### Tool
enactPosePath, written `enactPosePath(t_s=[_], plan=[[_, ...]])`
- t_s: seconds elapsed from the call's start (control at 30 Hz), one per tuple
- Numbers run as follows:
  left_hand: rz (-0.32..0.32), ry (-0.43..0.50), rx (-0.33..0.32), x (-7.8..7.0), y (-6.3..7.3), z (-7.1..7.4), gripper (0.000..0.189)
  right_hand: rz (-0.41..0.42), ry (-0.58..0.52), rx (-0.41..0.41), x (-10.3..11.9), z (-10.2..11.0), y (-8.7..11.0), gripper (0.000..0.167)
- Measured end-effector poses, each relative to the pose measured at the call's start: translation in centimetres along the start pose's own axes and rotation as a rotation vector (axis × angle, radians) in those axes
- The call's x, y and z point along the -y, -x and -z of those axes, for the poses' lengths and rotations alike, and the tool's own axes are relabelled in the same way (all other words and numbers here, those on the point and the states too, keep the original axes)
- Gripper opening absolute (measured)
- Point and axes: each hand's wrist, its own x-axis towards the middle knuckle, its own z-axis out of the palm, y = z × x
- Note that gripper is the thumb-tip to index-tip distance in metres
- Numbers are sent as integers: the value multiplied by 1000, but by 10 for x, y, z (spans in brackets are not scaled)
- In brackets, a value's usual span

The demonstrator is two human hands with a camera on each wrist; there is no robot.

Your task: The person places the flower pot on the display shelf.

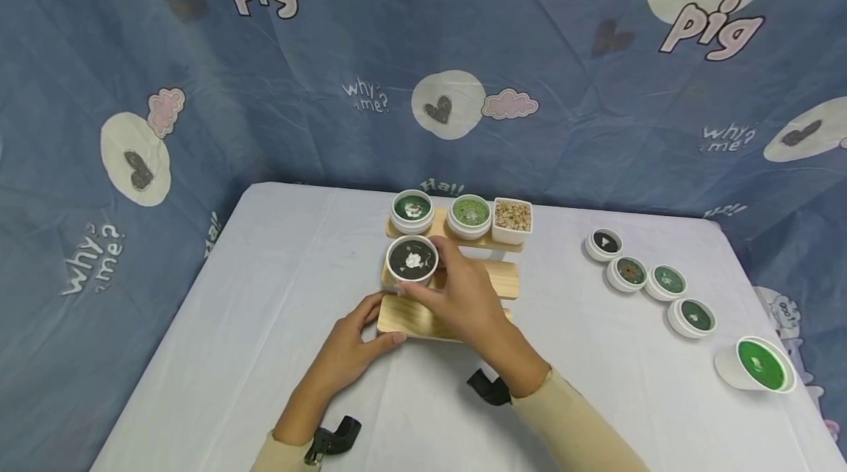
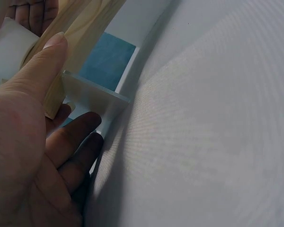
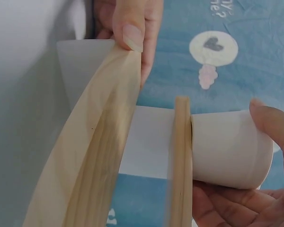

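Note:
My right hand (image 1: 466, 295) grips a white cup (image 1: 412, 282) with a dark top and a white decoration, thumb on one side and fingers on the other. In the right wrist view the base of this cup (image 3: 227, 149) is right at the middle board (image 3: 182, 156) of a three-step wooden display stand (image 1: 410, 317). My left hand (image 1: 351, 347) holds the left end of the lowest step, its thumb (image 2: 47, 61) on the wooden edge and its fingers around the side by the pale support (image 2: 92, 92).
On the top step stand a dark green cup (image 1: 412, 207), a lighter green cup (image 1: 470, 213) and a square cup of nut-like bits (image 1: 512, 218). Several small round tubs, one a green-topped tub (image 1: 691, 317), line the right. A larger white cup (image 1: 734, 367) lies tilted near the right edge.

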Motion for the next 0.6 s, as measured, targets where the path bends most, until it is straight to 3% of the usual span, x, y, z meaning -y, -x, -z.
enactPosePath(t_s=[0.6], plan=[[13, 10, -2, 0, 0, -1, 71, -27, 62, -34, 5, -7, -3, 68]])
